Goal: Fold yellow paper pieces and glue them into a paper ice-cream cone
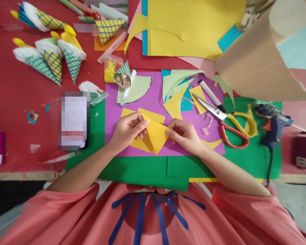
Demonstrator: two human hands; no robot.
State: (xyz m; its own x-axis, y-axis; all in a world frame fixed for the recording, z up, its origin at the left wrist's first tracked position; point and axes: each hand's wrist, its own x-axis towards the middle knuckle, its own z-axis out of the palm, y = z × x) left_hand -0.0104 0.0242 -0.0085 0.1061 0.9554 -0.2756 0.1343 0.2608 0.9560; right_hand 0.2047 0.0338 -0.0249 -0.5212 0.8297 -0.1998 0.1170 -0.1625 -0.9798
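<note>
The yellow piece point(156, 136) is held above the purple sheet point(111, 114), its point turned toward the body, with yellow offcuts point(153, 116) beneath it. Its upper left corner is pinched between thumb and fingers of the left hand point(132, 131); its right corner is pinched by the right hand point(182, 134). Whether it is folded or rolled cannot be told. The point should probably be kept sharp and the edges lined up before any crease is pressed, with light, even pressure, since thin paper may buckle. The scissors point(221, 117) are best left aside.
</note>
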